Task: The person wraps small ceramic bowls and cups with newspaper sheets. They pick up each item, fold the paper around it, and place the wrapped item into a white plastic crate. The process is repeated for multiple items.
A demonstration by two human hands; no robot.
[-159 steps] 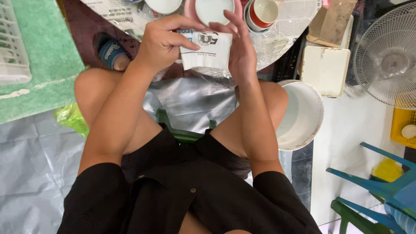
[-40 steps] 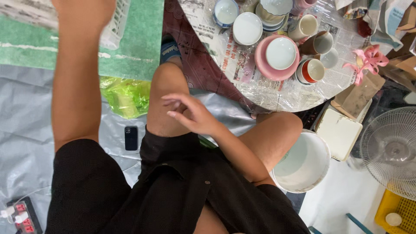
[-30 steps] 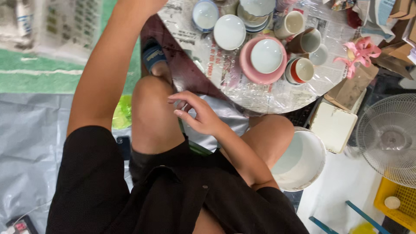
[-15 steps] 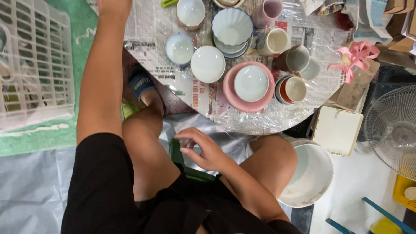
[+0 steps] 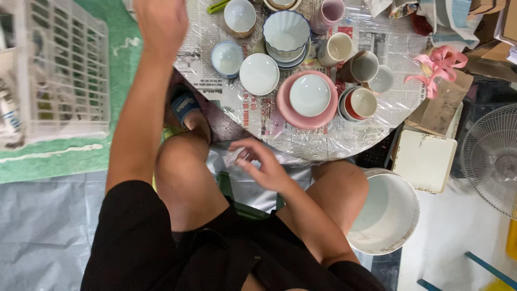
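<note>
My left hand [image 5: 161, 24] is stretched out over the near left edge of a round table [image 5: 253, 121] covered in newspaper and clear film. It is blurred and its fingertips run off the top, so I cannot tell whether it holds anything. My right hand [image 5: 265, 163] hovers over my lap just below the table's edge, fingers apart and empty. Nearest on the table are a small blue-rimmed bowl [image 5: 227, 58], a white bowl [image 5: 259, 74] and a white bowl on a pink plate [image 5: 301, 121].
Further back stand a scalloped blue-rimmed bowl [image 5: 286, 29] and several cups [image 5: 365, 66]. A white plastic basket [image 5: 59, 70] sits on a green mat at left. At right are a white bucket [image 5: 385, 213], a white square box [image 5: 425, 160], a pink-ribboned box [image 5: 439, 62] and a fan [image 5: 493, 156].
The white wrapped piece both hands held is gone from them. My left arm swung out left, then back toward the table. My right hand stays over my lap, and my view tilted up to the dishes.
</note>
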